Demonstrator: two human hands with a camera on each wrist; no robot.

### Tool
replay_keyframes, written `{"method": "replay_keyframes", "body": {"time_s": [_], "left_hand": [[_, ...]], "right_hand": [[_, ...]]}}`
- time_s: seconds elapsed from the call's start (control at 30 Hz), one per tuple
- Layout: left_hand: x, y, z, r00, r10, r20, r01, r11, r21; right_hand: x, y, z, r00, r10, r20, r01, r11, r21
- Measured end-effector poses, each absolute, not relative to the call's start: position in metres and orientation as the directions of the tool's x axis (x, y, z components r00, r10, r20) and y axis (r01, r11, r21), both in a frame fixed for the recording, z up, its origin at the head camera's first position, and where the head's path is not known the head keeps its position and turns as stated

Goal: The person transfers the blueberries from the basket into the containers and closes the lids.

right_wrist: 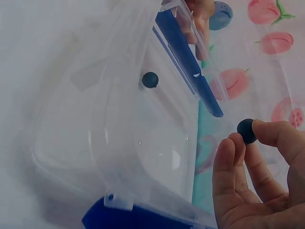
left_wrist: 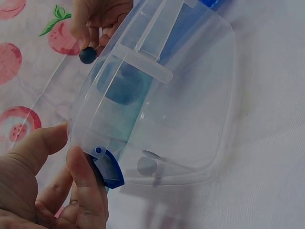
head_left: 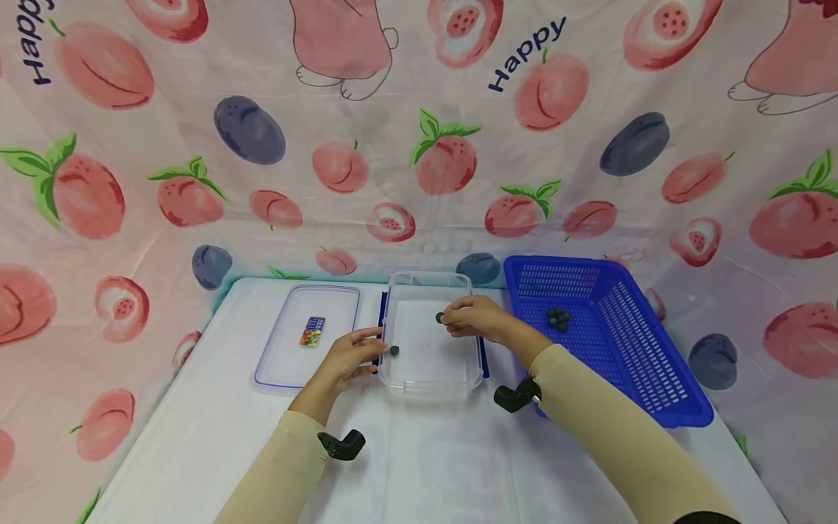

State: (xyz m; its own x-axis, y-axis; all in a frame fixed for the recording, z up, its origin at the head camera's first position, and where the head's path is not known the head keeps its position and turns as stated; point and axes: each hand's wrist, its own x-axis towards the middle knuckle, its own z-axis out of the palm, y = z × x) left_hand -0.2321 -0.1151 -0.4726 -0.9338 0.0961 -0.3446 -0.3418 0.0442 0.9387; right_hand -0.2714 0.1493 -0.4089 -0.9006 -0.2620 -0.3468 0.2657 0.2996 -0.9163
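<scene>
Between thumb and fingertips my right hand [head_left: 478, 319] pinches a small dark ball [right_wrist: 246, 130], held above the clear plastic box [head_left: 428, 389]. My left hand [head_left: 345, 356] grips the box's left side near a blue clip [left_wrist: 109, 171], its thumb at the rim. Inside the box, a second dark ball [right_wrist: 150, 79] lies on the floor close to that left wall. The box stands uncovered, its blue side clips hanging outward. To its left, the clear lid [head_left: 278, 382] with a blue edge lies flat, bearing a colourful label [head_left: 313, 331].
A blue plastic basket [head_left: 655, 364] stands right of the box, beyond my right forearm. Several dark balls [head_left: 558, 318] are clustered inside it. White cloth [head_left: 419, 466] covers the table, and a fruit-print curtain [head_left: 393, 145] hangs behind.
</scene>
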Motion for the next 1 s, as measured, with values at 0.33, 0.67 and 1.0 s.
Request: {"method": "replay_keyframes", "body": {"time_s": [0.33,0.67,1.0], "left_hand": [[-0.232,-0.114,-0.472,-0.932,0.094,-0.351,-0.348,0.046,0.936],[-0.233,-0.116,-0.471,-0.932,0.086,-0.351,-0.347,0.059,0.936],[-0.232,-0.115,-0.467,-0.932,0.097,-0.35,-0.347,0.05,0.937]], "right_hand": [[-0.28,0.127,-0.423,-0.881,-0.272,-0.388,0.306,0.299,-0.904],[-0.286,0.114,-0.44,-0.894,-0.198,-0.403,0.32,0.349,-0.881],[-0.285,0.106,-0.454,-0.901,-0.125,-0.415,0.3,0.513,-0.804]]}}
